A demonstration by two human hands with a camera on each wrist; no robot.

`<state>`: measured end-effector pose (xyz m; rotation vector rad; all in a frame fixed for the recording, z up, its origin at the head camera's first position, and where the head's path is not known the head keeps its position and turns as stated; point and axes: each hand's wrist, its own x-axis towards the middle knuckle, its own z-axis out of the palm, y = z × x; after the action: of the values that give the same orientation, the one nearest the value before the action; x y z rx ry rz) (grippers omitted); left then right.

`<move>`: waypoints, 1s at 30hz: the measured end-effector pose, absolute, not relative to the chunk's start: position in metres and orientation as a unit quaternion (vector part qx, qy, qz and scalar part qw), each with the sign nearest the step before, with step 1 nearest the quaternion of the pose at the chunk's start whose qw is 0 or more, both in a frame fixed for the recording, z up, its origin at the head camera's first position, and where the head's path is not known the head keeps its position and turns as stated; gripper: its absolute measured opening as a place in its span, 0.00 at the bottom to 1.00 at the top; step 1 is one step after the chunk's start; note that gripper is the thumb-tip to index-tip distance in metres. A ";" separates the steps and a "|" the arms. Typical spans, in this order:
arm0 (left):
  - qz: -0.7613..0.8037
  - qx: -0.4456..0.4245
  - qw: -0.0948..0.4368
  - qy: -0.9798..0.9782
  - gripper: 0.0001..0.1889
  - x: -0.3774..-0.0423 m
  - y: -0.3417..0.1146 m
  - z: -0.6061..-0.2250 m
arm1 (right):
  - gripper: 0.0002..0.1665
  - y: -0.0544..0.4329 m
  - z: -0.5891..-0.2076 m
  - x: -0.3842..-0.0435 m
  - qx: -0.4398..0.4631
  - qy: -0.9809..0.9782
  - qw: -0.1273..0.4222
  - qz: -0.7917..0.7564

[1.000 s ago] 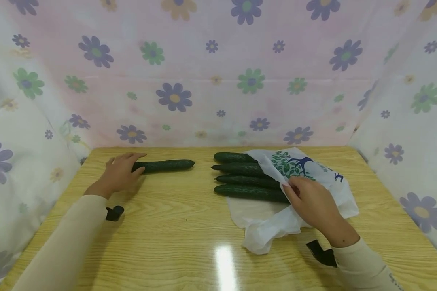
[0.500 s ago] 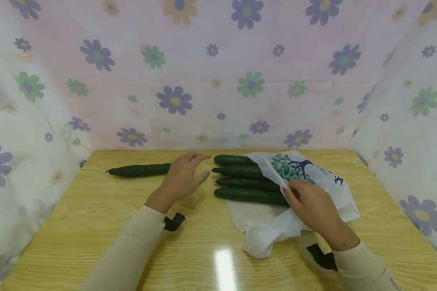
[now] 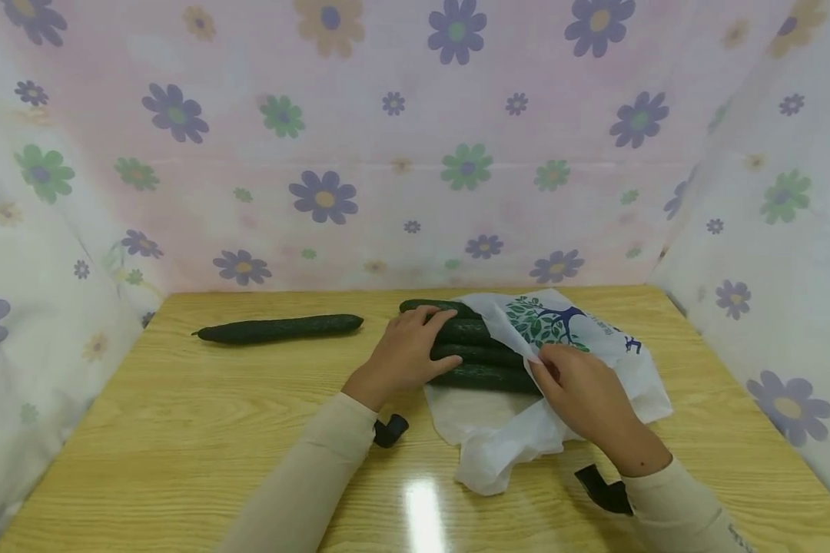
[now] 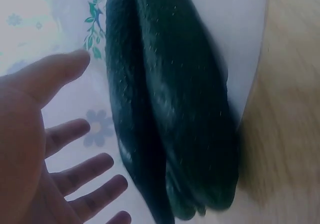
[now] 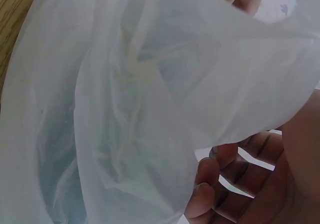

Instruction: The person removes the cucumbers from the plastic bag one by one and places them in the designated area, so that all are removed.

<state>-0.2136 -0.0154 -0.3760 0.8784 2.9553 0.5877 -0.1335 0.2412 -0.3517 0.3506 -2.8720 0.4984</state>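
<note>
Several dark green cucumbers (image 3: 484, 376) lie side by side, their right ends inside a white plastic bag (image 3: 602, 353) printed with a tree. My left hand (image 3: 403, 352) is over their left ends, fingers spread and thumb apart. In the left wrist view the fingers (image 4: 90, 171) are extended beside the cucumbers (image 4: 175, 93); whether they touch is unclear. My right hand (image 3: 586, 392) pinches the edge of the bag's mouth. In the right wrist view the bag (image 5: 135, 134) hides much of that hand. A lone cucumber (image 3: 280, 329) lies at the left of the table.
The wooden table (image 3: 249, 430) has flowered cloth (image 3: 360, 138) behind it and at both sides. A loose, crumpled part of the bag (image 3: 487, 465) spreads toward the table's front. Black straps (image 3: 390, 430) hang at my wrists.
My left hand has moved right, from the lone cucumber to the cucumbers in the bag's mouth. The lone cucumber stays behind on the table. My right hand keeps its hold on the bag.
</note>
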 end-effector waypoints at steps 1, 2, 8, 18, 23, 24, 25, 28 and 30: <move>0.187 0.279 0.007 0.942 0.41 -0.213 -0.014 -0.377 | 0.18 0.241 -0.352 -0.134 0.119 -0.973 0.103 0.169; 0.186 0.278 0.012 0.942 0.41 -0.212 -0.013 -0.377 | 0.18 0.240 -0.352 -0.134 0.120 -0.973 0.104 0.169; 0.182 0.267 0.035 0.946 0.44 -0.211 -0.011 -0.383 | 0.18 0.240 -0.354 -0.134 0.125 -0.972 0.099 0.171; 0.163 0.266 0.017 0.950 0.44 -0.214 -0.008 -0.399 | 0.18 0.240 -0.356 -0.136 0.128 -0.972 0.102 0.165; 0.189 0.268 -0.006 0.945 0.45 -0.214 -0.009 -0.401 | 0.19 0.240 -0.355 -0.135 0.132 -0.972 0.105 0.166; 0.192 0.269 -0.012 0.944 0.45 -0.214 -0.009 -0.401 | 0.19 0.240 -0.354 -0.135 0.134 -0.971 0.108 0.166; 0.195 0.270 -0.018 0.943 0.45 -0.214 -0.009 -0.401 | 0.19 0.240 -0.354 -0.135 0.135 -0.971 0.112 0.164; 0.197 0.271 -0.029 0.942 0.45 -0.215 -0.008 -0.401 | 0.20 0.241 -0.353 -0.135 0.135 -0.970 0.117 0.166; 0.192 0.271 -0.030 0.943 0.45 -0.215 -0.008 -0.401 | 0.20 0.241 -0.354 -0.135 0.133 -0.970 0.114 0.168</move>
<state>-0.2148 -0.0078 -0.4015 0.8692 3.0205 0.6141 -0.1349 0.2409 -0.3536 0.3915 -2.8448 0.4936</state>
